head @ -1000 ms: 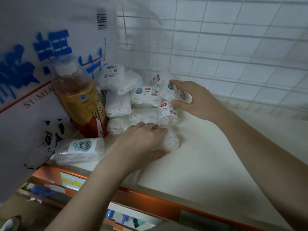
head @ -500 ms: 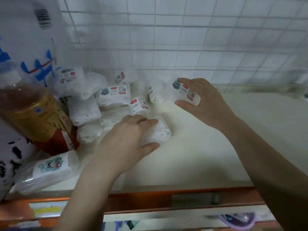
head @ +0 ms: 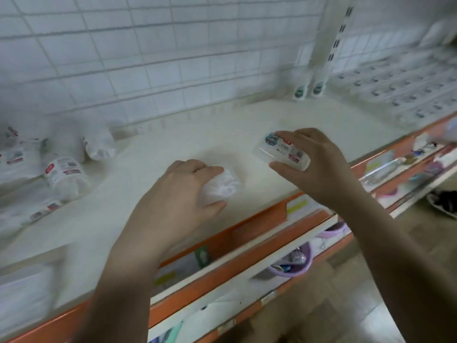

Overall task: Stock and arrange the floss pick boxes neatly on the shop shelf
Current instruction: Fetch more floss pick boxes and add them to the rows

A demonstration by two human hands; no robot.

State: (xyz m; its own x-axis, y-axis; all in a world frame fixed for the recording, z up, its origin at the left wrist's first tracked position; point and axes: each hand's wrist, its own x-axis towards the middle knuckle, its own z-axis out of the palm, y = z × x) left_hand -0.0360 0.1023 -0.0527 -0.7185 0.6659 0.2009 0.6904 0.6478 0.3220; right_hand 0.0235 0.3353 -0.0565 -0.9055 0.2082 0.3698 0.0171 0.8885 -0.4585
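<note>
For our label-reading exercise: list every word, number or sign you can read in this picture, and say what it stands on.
None can be read for certain.
Box in the right hand: the labelled box shows a cartoon sticker, a red tag and small print, all too blurred.
Box in the left hand: the plain box shows no label.
Boxes lying at left: red-and-white labels, blurred.
Shelf edge strips: unreadable.

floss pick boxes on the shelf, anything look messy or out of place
Yes. The floss pick boxes at the far left lie in a loose heap, tipped at different angles, not in rows. Each hand holds one more: the left hand a clear box, the right hand a labelled box above the shelf.
</note>
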